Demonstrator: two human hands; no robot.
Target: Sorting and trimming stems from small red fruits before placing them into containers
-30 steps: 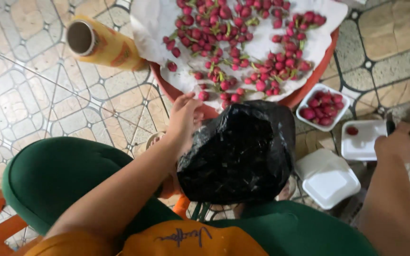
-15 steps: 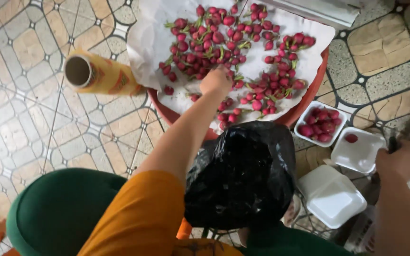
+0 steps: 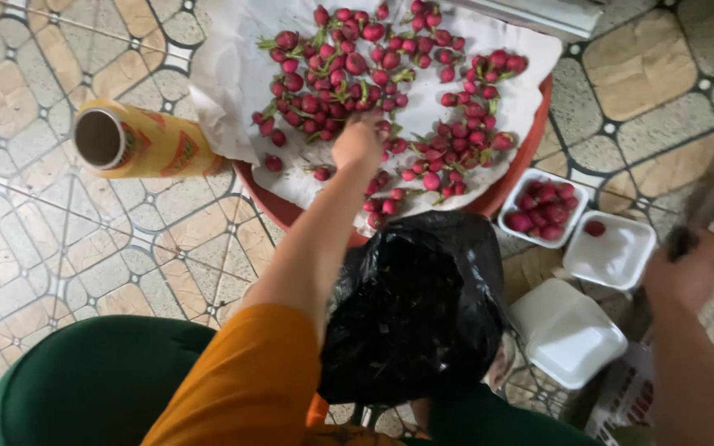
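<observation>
L hand (image 3: 357, 142) is now stretched out over the fruit (image 3: 390, 91) on the white paper (image 3: 225, 74) lining the red tray (image 3: 270, 198), fingers curled down onto the pile near its middle; looks pinched on a piece or about to be, but can't tell for sure since the knuckles hide the tips. A sec ago that hand was back by the black bag (image 3: 415, 306) at the tray's near edge, half a sec ago it was partway across, so the reach has run out to the fruit and the picking is on its next piece. R hand (image 3: 687, 268) sits off to the right, fist closed round a dark handle, prob. a knife, though the blade is blurred; it has barely shifted. Just beside it: an open white foam box (image 3: 613, 252) w/ one red fruit in it, and touching that, a second tray-box (image 3: 543, 206) already filled w/ fruit. Another foam box (image 3: 568, 330), closed or upside down, lies nearer the knees. Roll of yellow wrap (image 3: 142, 140) lies on the tiled floor (image 3: 59, 248), touching the tray's left side. Bag sits between the knees, mouth open.
</observation>
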